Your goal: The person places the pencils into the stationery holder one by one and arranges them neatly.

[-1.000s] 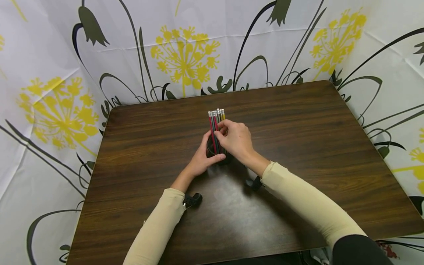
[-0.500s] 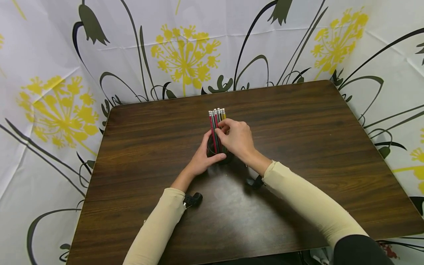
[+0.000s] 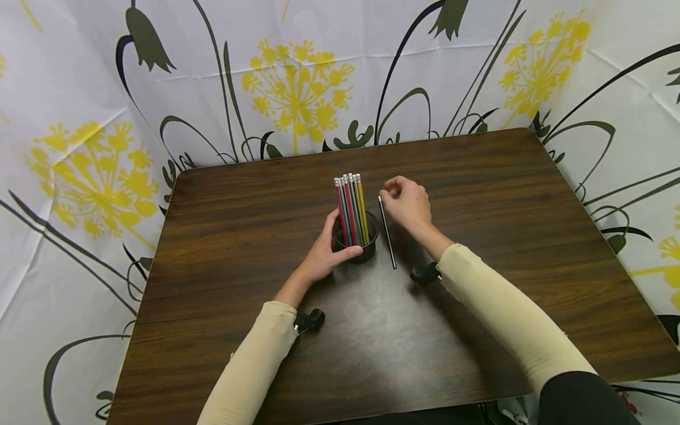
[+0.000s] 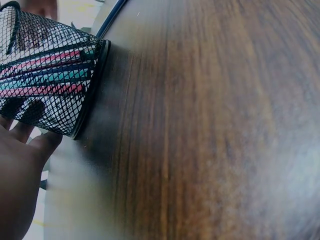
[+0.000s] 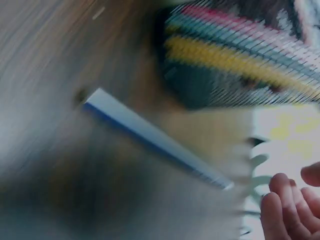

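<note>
My left hand holds the black mesh pencil cup from its left, thumb in front and fingers behind it. Red, green, dark and yellow pencils stand in the cup with their eraser ends up. Through the mesh, the left wrist view shows their lower ends near the cup's base. Right of the cup lies a single dark pencil, its white end pointing to the back. Close beside that end is my right hand, holding nothing. The right wrist view shows its fingertips bent loosely, apart from the pencil.
The dark wood-grain table extends around the cup on all sides. Behind it hangs a white cloth with yellow and grey-green flower prints. Cables show beyond the front right edge.
My right hand has left the pencils in the cup and moved right, baring the yellow pencils and the single pencil on the table. My left hand stays around the cup.
</note>
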Available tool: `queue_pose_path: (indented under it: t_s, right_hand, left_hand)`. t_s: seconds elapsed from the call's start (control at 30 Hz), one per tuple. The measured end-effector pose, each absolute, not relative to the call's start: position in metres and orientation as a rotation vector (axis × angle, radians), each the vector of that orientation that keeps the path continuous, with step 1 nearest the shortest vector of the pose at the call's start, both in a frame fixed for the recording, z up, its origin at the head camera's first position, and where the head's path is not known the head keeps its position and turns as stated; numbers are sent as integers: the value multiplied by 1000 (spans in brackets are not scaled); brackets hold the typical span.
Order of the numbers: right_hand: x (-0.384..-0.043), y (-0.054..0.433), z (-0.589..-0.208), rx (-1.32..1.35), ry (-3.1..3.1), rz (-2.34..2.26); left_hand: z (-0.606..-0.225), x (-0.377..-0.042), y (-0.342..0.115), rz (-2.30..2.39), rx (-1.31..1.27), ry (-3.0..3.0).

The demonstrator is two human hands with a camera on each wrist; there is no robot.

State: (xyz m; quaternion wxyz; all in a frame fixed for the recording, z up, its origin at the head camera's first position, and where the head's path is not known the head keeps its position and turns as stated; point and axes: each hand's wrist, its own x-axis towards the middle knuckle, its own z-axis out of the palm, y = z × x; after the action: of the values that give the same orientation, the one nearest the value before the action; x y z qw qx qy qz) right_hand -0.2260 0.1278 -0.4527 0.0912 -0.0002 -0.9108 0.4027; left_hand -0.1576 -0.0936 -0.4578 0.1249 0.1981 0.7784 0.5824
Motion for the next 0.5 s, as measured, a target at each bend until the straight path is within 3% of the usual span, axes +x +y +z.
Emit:
queue_pose_path:
  t_s: [0.3,0.5]
  right_hand:
    - [-232,137,-488,-67,-3041,1056]
    - [-232,133,-490,-44,-3076,970]
  left_hand:
    - [-459,-158,-93,1685,574,2264]
    - [-486,-169,-96,1696,550,2263]
